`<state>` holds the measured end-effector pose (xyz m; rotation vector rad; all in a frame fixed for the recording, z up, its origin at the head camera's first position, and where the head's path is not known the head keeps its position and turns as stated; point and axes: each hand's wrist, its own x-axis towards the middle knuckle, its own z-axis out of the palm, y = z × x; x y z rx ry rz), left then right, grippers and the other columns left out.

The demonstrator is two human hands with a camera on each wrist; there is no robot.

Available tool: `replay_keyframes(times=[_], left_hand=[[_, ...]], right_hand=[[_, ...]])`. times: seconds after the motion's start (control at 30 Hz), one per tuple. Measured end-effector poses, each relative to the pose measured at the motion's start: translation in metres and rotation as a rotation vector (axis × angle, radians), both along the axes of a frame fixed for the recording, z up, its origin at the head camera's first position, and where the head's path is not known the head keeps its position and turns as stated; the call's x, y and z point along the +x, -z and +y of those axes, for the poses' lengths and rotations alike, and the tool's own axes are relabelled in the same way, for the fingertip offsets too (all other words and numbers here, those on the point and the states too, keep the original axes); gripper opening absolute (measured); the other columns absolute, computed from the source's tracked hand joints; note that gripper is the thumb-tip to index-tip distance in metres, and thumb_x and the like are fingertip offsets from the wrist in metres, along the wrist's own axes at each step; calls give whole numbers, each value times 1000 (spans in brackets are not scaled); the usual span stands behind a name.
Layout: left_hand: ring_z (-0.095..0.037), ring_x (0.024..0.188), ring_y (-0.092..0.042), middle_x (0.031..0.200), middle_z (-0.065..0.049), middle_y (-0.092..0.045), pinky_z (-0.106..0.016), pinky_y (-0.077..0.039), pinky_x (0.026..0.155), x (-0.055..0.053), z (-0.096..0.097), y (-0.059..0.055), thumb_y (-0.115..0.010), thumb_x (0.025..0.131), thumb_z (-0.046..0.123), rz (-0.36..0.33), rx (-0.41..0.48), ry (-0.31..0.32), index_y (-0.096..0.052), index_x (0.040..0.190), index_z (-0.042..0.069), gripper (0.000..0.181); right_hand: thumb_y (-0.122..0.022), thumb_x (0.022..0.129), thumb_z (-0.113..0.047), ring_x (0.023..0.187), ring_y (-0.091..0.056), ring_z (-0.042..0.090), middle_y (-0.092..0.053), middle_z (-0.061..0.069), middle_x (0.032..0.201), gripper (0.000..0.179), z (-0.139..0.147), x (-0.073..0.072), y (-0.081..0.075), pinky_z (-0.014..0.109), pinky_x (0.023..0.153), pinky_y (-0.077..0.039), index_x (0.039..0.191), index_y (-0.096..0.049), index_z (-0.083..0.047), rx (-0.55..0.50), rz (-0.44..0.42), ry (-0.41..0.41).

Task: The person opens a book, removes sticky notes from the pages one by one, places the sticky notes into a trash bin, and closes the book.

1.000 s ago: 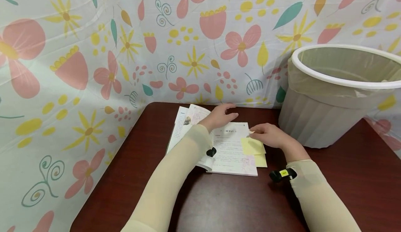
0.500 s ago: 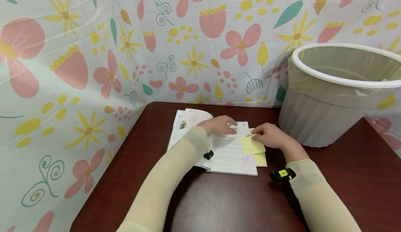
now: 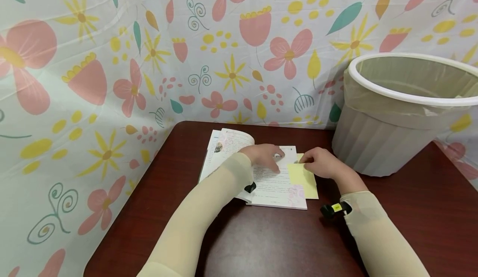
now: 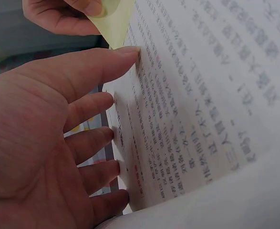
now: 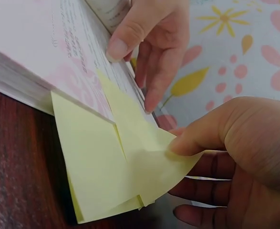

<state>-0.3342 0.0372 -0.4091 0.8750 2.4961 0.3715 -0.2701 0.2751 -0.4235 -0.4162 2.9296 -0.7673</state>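
An open book [image 3: 276,196] with printed pages lies on the table, its left pages arching up. My left hand [image 3: 264,156] is over the right page, fingers spread and lightly bent; in the left wrist view its thumb [image 4: 123,62] and fingertips lie at the page and its edge, holding nothing. At the book's right edge, my right hand [image 3: 322,163] pinches the corner of a yellow sticky note [image 5: 151,162] between thumb and fingers. That note overlaps the page, and its held corner is bent up. Another yellow note [image 5: 89,152] sticks out from under the page.
A grey bin [image 3: 384,140] with a white rim and a plastic liner stands to the right of the book. Behind the dark red table [image 3: 261,243] hangs a flower-patterned cloth [image 3: 231,44]. Black wrist straps [image 3: 336,208] are on both arms.
My left hand has come down from the book's far edge onto the right page. My right hand has stayed at the yellow notes with only a slight shift.
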Motion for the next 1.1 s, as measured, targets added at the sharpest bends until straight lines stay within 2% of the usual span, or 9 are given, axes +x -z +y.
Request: replay_keyframes(times=[0.23, 0.43, 0.63, 0.8, 0.9, 1.0, 1.1], left_hand=[[-11, 153, -35, 161, 14, -43, -37, -34, 123, -2, 0, 3, -79, 87, 44, 3, -11, 0, -54, 147, 38, 65], [-10, 153, -35, 160, 14, -43, -36, -34, 123, -3, 2, 4, -79, 87, 44, -3, -13, -15, -55, 146, 39, 64], [-10, 153, -35, 161, 15, -43, -36, -35, 122, -3, 2, 2, -80, 87, 44, -13, -20, -36, -55, 145, 42, 63], [-10, 153, -34, 161, 15, -42, -37, -36, 122, -2, 3, 0, -80, 87, 44, -16, -23, -44, -55, 145, 43, 63], [-11, 153, -34, 162, 15, -42, -38, -35, 122, -3, 3, 1, -80, 87, 45, -8, -29, -42, -55, 145, 42, 63], [-11, 154, -34, 162, 15, -41, -39, -36, 122, -3, 2, 3, -80, 87, 45, -6, -31, -41, -55, 145, 42, 64], [-12, 153, -35, 162, 14, -42, -40, -37, 121, -2, 2, 4, -81, 86, 45, -7, -30, -46, -55, 145, 42, 64]], right_hand=[[-63, 89, -6, 74, -58, 16, -77, 11, 101, 21, -3, 1, -3, 29, 65, -47, 97, -82, -9, 16, 5, -13], [-62, 90, -7, 75, -57, 16, -77, 12, 104, 22, -5, 9, -7, 29, 65, -46, 101, -82, -9, 24, 15, -20], [-63, 94, -10, 85, -62, 18, -77, 12, 112, 22, -9, 24, -8, 31, 72, -50, 106, -80, -9, 7, 31, -36], [-63, 96, -11, 100, -67, 21, -76, 10, 116, 23, -9, 38, -4, 36, 82, -53, 112, -79, -10, -15, 92, -46], [-63, 97, -12, 95, -65, 17, -77, 8, 115, 24, -10, 46, 0, 33, 82, -53, 115, -79, -11, -35, 120, -52], [-63, 97, -10, 82, -58, 12, -78, 7, 112, 24, -11, 53, 3, 27, 74, -50, 115, -79, -10, -61, 145, -69], [-66, 97, -9, 78, -56, 8, -78, 4, 110, 23, -13, 62, 5, 23, 70, -50, 115, -79, -10, -75, 179, -91]])
